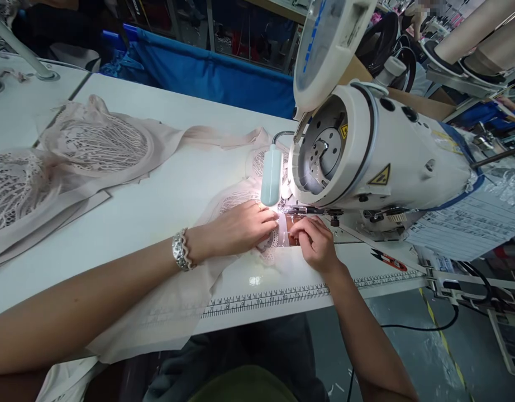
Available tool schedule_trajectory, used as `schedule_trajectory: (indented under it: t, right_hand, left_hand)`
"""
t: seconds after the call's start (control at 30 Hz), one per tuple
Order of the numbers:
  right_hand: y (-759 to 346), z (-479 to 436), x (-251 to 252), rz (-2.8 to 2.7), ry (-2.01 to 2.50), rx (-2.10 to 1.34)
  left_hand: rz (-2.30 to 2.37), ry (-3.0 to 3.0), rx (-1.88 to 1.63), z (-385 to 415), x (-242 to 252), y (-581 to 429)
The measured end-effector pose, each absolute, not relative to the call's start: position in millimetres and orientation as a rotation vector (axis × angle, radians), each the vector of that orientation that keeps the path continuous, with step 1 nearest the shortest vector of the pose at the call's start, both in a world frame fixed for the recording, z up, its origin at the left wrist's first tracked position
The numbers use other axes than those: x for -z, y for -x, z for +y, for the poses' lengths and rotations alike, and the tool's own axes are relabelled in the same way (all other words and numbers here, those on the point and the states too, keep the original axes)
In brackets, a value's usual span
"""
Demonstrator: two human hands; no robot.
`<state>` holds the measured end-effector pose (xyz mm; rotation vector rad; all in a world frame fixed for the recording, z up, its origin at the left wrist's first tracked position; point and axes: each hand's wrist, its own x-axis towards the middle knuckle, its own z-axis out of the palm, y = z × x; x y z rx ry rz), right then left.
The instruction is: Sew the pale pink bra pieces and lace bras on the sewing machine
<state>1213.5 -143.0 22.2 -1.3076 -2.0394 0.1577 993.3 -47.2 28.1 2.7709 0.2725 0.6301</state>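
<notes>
My left hand lies on a pale pink lace garment piece beside the needle area of a white sewing machine. Its fingers are laid over the fabric, tips close to the presser foot, which is partly hidden by a small lit work lamp. My right hand rests just right of the lace edge, by the machine bed. Its fingers are curled inward; whatever is between them is hidden. Sheer fabric runs under my left forearm and hangs over the table's front edge.
More pink lace garment pieces lie on the white table at left. Orange-handled thread snips lie at right, near the printed ruler. A blue cloth hangs behind the table. Written paper sheets are under the machine's right end.
</notes>
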Motion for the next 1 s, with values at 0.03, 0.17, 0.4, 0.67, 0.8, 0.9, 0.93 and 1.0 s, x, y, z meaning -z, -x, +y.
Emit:
schedule_trajectory:
  t: [0.03, 0.17, 0.4, 0.67, 0.8, 0.9, 0.93, 1.0]
  right_hand:
    - [-1214.2, -142.8, -21.5, -2.074, 1.330, -0.081]
    - [-1215.4, -140.7, -17.8, -2.270, 1.264, 0.184]
    - [-1214.9, -140.8, -15.7, -2.280, 1.301, 0.320]
    - [-1214.9, -140.5, -15.1, -2.284, 1.307, 0.341]
    - [-1214.8, -141.2, -14.1, -2.264, 1.281, 0.356]
    - [-1215.0, -141.2, -13.2, -2.270, 1.326, 0.348]
    - [-1215.2, -141.0, -13.0, -2.278, 1.346, 0.335]
    - [-1215.4, -140.8, -13.0, -2.291, 1.361, 0.304]
  left_hand:
    - [0.272, -2.805, -0.610, -48.6, -28.0, -993.5]
    - [0.259, -2.918, -0.561, -51.1, -27.2, -994.4]
    - [0.381, -3.002, -0.547, -51.6, -31.5, -996.3]
    - [0.367, -3.031, -0.622, -53.2, -26.0, -994.0]
    - [0.284, -2.979, -0.644, -54.1, -28.7, -991.9]
    - [0.318, -2.935, -0.663, -54.8, -30.5, -992.9]
    - [0.328, -2.927, -0.660, -54.9, -30.4, -993.4]
    - [0.351, -2.926, -0.639, -54.9, -28.8, -994.1]
